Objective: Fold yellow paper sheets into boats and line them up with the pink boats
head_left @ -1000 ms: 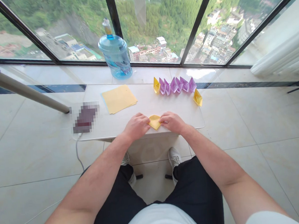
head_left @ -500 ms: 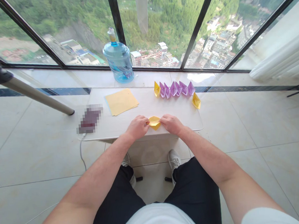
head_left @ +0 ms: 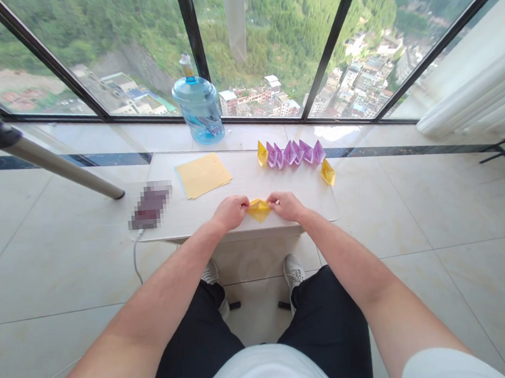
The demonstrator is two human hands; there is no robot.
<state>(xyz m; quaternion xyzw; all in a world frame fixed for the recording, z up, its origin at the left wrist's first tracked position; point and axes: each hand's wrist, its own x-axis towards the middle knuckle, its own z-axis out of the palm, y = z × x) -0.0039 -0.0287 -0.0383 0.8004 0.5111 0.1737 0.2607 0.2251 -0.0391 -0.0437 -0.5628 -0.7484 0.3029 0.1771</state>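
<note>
A small folded yellow paper piece [head_left: 259, 209] is held between both hands just above the near edge of a low white table [head_left: 202, 213]. My left hand [head_left: 229, 212] pinches its left tip, fingers curled. Its right tip is pinched by my right hand [head_left: 286, 205] in the same way. The paper is spread into a diamond shape with a centre crease.
A stack of yellow sheets [head_left: 202, 175] lies at the table's back left. A row of purple folded boats [head_left: 294, 152] with a yellow boat [head_left: 262, 153] at its left end and another yellow boat [head_left: 327, 172] stand at the back right. A blurred dark object [head_left: 150, 204] with a cable lies at the left. A blue water jug [head_left: 197, 106] stands by the window.
Both hands have drawn slightly apart, and the yellow paper between them has been pulled open from a rounded pouch into a wider diamond. The view has shifted a little.
</note>
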